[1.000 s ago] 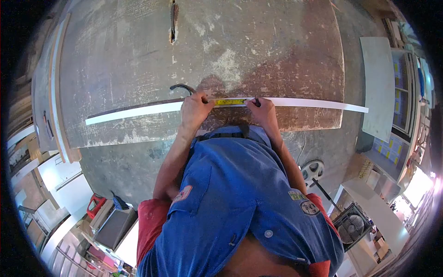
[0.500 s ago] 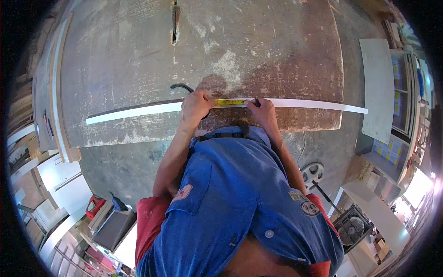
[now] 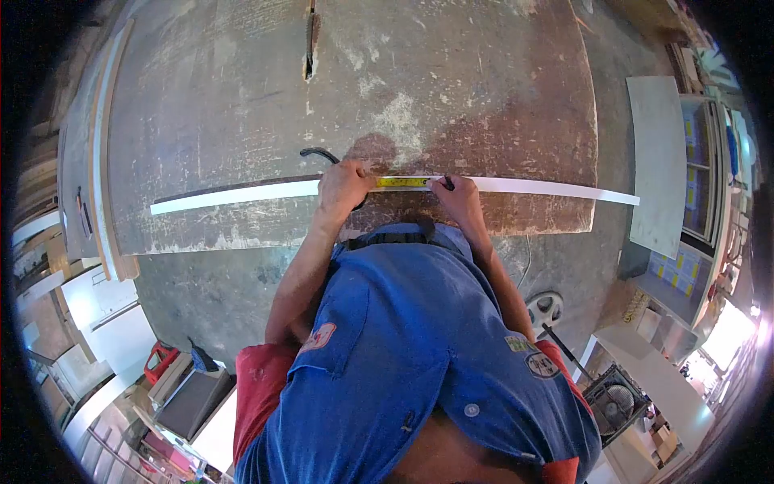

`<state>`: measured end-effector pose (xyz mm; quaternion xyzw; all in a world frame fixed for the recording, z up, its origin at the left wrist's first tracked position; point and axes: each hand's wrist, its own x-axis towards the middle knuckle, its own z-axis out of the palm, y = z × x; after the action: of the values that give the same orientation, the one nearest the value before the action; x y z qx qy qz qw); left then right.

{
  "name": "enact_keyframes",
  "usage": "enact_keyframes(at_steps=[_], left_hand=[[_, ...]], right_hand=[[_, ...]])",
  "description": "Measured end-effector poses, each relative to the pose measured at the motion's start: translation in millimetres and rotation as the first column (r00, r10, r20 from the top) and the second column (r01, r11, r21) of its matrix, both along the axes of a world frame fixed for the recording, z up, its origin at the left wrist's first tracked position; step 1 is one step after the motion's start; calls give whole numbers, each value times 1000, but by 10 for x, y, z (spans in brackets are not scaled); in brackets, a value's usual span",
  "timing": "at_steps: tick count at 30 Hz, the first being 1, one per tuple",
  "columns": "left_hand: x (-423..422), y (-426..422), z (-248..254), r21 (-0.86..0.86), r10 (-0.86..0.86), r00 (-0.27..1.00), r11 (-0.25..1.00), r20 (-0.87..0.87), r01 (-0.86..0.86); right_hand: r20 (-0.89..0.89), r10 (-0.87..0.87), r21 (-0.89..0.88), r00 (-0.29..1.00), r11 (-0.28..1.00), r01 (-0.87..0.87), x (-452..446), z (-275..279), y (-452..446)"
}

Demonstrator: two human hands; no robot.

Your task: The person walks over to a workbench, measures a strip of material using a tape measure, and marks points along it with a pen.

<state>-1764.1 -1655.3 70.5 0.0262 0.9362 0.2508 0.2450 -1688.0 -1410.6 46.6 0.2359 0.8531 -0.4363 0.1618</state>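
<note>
A long, narrow white strip (image 3: 540,187) lies across a worn brown board, its right end sticking out past the board's edge. Over the strip's middle stretches a short length of yellow measuring tape (image 3: 401,183). My left hand (image 3: 345,187) is closed round the tape's left part, and a black strap (image 3: 319,153) shows beyond its fingers. At the tape's right end, my right hand (image 3: 455,196) is pinched, with a small dark object between its fingers that looks like a pencil or marker. The tape's case is mostly hidden by my left hand.
The scratched board (image 3: 484,97) has a slot (image 3: 310,48) near its top. Long wooden strips (image 3: 105,153) lie along the left. A pale panel (image 3: 655,161) stands at the right. A fan (image 3: 614,402) is at the lower right, a red object (image 3: 160,363) at the lower left.
Both hands keep almost the same places on the tape and strip. The view has shifted slightly, so the board's slot appears a little lower and farther right.
</note>
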Motion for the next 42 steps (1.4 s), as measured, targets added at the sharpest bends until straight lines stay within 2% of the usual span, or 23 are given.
enact_keyframes(at_steps=[5, 7, 20, 22, 25, 37, 40, 42], left_hand=[[-10, 0, 9, 1, 3, 1000, 1000, -1, -3], [-25, 7, 42, -4, 18, 998, 1000, 67, -18], [-19, 2, 18, -8, 28, 998, 1000, 53, -28], [-31, 17, 76, -9, 37, 994, 999, 102, -36], [-19, 1, 48, -5, 27, 998, 1000, 56, -27], [-17, -4, -2, -25, 28, 998, 999, 48, -27], [-14, -11, -15, -1, 41, 998, 999, 50, -41], [-17, -11, -16, -1, 36, 998, 999, 54, -36]], right_hand=[[-33, 33, 26, 999, 999, -33, 7, -68, 23], [-42, 38, 26, 998, 999, -37, 10, -71, 22], [-15, 16, 6, 1000, 1000, -16, 3, -10, 5], [-17, 23, 13, 1000, 1000, -23, 0, -4, 8], [-32, 33, 13, 999, 999, -33, 8, -29, 20], [12, 21, 14, 1000, 1000, -21, 1, -72, 27], [-11, 9, -12, 1000, 1000, -9, 15, -113, 26], [-53, 26, 41, 998, 999, -24, 15, -123, 21]])
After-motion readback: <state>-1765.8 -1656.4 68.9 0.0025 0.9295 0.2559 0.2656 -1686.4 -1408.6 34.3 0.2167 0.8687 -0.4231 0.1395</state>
